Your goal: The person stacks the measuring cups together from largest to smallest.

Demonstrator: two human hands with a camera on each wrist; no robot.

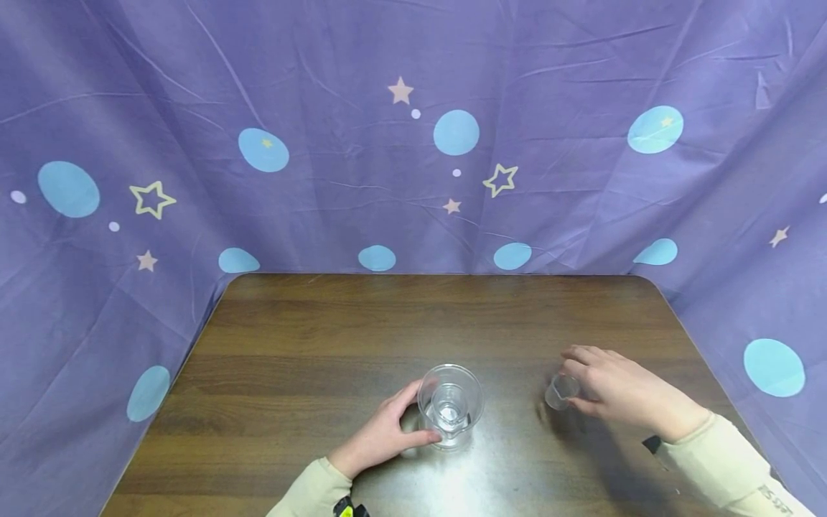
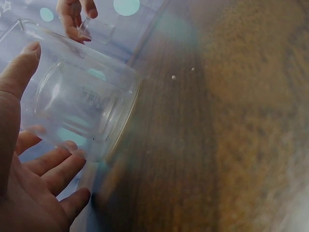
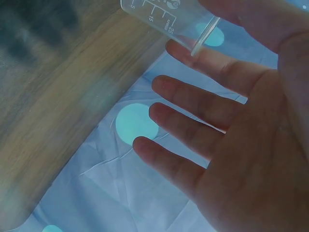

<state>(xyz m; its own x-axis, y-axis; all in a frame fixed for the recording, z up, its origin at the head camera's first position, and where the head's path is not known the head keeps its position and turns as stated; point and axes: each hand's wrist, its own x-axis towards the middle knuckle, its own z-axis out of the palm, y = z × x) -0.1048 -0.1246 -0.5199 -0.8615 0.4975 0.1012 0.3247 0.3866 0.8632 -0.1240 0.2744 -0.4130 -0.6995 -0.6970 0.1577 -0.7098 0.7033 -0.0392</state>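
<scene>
A large clear glass beaker (image 1: 476, 395) stands on the table, and a smaller beaker (image 1: 449, 403) is nested inside it. My left hand (image 1: 384, 434) holds the large beaker from its left side, thumb near the rim and fingers along the far wall. Out to the right, my right hand (image 1: 623, 390) pinches a tiny glass beaker (image 1: 559, 393) by its rim between thumb and index finger. White graduation marks show on this tiny beaker (image 3: 166, 18) in the right wrist view, where the other three fingers extend away from it.
The brown wood-grain table (image 1: 310, 323) has rounded far corners. A purple curtain (image 1: 349, 143) with stars and blue spots hangs behind it and at both sides. Small white specks (image 2: 174, 77) lie on the tabletop near the large beaker in the left wrist view.
</scene>
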